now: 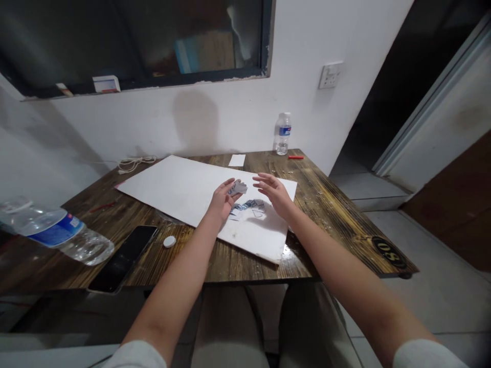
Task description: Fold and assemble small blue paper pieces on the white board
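My left hand [223,198] grips a small bunch of paper pieces [238,188] with dark print, held above a white board [172,191]. To its right my right hand [270,190] hovers with its fingers apart and nothing in them. On the board between and below the hands lie several printed paper scraps [249,206], white with blue-black marks. Shadow and the left fingers partly cover these scraps, and their print is too small to read.
The board rests on a dark wooden table [330,225]. At left are a large water bottle [61,230], a phone [125,258] and a white cap [169,241]. Toward the wall are a cable [136,162], a white card [237,160], a small bottle [284,134] and a red pen [295,157].
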Demonstrator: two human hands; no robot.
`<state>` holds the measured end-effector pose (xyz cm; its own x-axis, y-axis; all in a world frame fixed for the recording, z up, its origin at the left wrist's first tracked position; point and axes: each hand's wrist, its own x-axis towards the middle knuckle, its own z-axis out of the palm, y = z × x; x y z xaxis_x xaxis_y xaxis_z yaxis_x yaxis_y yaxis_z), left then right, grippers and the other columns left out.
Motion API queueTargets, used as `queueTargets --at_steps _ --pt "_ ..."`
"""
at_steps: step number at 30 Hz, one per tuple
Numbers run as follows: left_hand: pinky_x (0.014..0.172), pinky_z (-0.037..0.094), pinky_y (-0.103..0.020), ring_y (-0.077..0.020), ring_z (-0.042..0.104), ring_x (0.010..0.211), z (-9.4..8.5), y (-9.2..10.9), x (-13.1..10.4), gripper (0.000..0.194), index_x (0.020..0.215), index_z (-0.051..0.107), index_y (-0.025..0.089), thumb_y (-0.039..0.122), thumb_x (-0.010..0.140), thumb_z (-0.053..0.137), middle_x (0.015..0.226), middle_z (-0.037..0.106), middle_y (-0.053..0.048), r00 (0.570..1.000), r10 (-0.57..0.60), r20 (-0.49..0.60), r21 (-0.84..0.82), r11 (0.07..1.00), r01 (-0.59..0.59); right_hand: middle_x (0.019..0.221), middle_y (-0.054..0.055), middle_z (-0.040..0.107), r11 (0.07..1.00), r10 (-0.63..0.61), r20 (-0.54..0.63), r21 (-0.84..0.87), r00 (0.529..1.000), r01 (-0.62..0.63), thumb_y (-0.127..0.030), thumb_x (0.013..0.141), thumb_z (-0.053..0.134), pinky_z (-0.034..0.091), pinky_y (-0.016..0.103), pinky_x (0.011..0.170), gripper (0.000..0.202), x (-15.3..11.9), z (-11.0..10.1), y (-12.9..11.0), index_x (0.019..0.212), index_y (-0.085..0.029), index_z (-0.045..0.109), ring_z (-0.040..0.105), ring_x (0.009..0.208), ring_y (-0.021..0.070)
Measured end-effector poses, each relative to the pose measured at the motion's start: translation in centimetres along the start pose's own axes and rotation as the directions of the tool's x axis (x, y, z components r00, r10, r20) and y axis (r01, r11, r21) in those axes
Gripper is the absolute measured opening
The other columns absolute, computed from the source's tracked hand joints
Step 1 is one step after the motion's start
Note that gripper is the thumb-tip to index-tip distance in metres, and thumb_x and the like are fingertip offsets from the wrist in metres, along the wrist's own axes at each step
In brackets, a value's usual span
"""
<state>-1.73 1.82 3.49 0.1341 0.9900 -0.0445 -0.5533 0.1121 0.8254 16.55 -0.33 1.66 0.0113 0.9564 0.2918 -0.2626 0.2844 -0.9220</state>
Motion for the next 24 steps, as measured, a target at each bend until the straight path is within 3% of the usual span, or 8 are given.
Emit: queueTargets --at_steps 8,24 --pt "0.099 0.049 -0.042 -0.0232 0.064 0.111 0.09 0.17 -0.12 0.024 0.101 0.06 0.019 0.02 0.078 0.067 0.123 0.065 -0.011 0.989 0.111 0.102 -0.044 0.993 -0.107 0.121 0.005 0.066 0.999 0.014 -0.006 0.043 1.0 -0.014 -0.044 0.073 0.073 0.046 0.035 0.09 0.042 -0.08 0.14 -0.2 0.109 -0.026 0.06 0.064 0.1 0.0189" --pt "0.1 0.047 -0.049 -0.0282 0.051 0.13 0.26 0.7 -0.84 0.027 0.105 0.06 0.022 0.027 0.079 0.067 0.139 0.055 -0.009 0.968 0.16 0.193 0.005 0.987 -0.164 0.119 0.004 0.066 1.0 -0.008 0.005 0.03 1.0 0.008 -0.046 0.075 0.072 0.046 0.035 0.088 0.042 -0.06 -0.13 -0.12 0.11 -0.027 0.061 0.063 0.099 0.0183"
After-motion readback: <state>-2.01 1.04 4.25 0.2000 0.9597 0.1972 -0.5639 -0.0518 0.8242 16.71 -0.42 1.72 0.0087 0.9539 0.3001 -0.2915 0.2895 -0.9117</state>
